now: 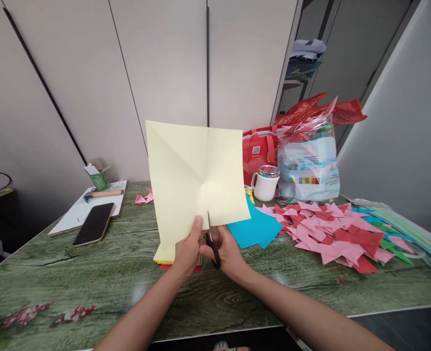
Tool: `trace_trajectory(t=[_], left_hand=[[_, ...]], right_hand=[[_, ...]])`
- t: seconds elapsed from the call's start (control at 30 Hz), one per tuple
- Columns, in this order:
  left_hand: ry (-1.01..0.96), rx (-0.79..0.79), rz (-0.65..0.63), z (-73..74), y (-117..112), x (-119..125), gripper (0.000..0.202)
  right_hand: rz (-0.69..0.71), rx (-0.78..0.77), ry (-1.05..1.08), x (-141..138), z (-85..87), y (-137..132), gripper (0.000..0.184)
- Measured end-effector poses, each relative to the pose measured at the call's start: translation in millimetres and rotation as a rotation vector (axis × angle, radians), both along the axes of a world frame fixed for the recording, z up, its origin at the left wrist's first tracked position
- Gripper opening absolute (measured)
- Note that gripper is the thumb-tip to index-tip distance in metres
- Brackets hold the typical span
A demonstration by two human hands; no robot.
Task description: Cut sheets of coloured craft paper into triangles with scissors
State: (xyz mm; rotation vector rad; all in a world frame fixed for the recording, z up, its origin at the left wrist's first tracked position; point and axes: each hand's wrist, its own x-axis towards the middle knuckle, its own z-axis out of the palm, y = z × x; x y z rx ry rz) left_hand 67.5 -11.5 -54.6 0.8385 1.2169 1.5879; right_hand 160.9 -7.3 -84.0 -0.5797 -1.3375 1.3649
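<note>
I hold a pale yellow creased square sheet of paper (196,180) upright in front of me. My left hand (188,248) pinches its lower edge, thumb on the front. My right hand (228,251) grips black-handled scissors (211,239), whose blades point up into the sheet's bottom edge. Beneath my hands a small stack of coloured sheets (164,256) lies on the green table (91,282).
A blue sheet (255,226) and a heap of folded pink and red paper pieces (332,229) lie to the right. Behind stand a white mug (265,184), a red bag (257,151) and a plastic bag (308,161). A phone (94,223), clipboard and hammer sit left.
</note>
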Motion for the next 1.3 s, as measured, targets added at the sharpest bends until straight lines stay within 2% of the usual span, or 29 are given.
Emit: trace_trajectory(t=[0.1, 0.4, 0.7, 0.9, 1.07, 1.3], left_hand=[[0.028, 0.04, -0.016, -2.9, 1, -1, 0.038], [0.033, 0.03, 0.001, -6.7, 3, -1, 0.034], [0.056, -0.078, -0.056, -6.2, 1, -3, 0.042], [-0.006, 0.055, -0.03, -4.2, -1, -1, 0.044], [-0.03, 0.07, -0.045, -6.1, -1, 1, 0.043], [-0.045, 0.117, -0.044, -6.0, -2, 3, 0.041]], right_hand=[[-0.002, -0.003, -0.009, 0, -0.5, 0, 0.05], [-0.013, -0.034, -0.039, 0, -0.3, 0, 0.05], [-0.057, -0.043, -0.083, 0, 3.6, -3, 0.048], [-0.008, 0.027, -0.077, 2, 6.6, 1, 0.059], [0.034, 0.05, -0.041, 2, 10.7, 3, 0.067], [0.055, 0.074, -0.015, 2, 12.8, 2, 0.064]])
